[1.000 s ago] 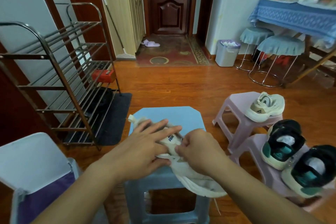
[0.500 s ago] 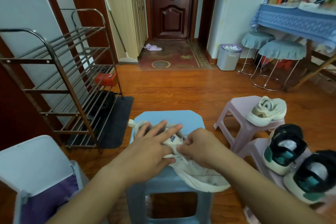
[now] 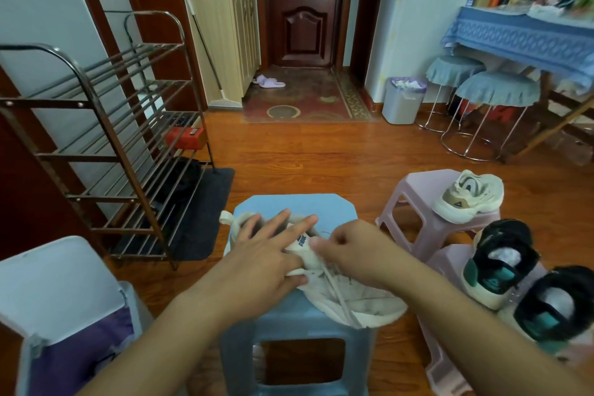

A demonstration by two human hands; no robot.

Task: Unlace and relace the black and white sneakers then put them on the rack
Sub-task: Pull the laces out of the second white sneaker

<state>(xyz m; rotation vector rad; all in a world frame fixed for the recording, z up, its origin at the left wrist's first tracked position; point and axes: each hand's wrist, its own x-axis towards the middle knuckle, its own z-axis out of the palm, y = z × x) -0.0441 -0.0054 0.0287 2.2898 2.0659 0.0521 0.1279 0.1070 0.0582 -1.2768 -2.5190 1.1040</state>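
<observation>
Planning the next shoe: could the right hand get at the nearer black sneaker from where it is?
Probably yes. The black sneaker sits uncovered on the pink stool to the right, with nothing between it and the right hand, but that hand is pinching the white sneaker.

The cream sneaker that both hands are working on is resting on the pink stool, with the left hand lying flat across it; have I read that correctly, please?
Not quite: the cream sneaker rests on the blue stool, not the pink one, as the head view shows. The pink stool to its right carries a different pale sneaker. The rest holds: the left hand lies flat across it while the right hand pinches at the laces.
</observation>
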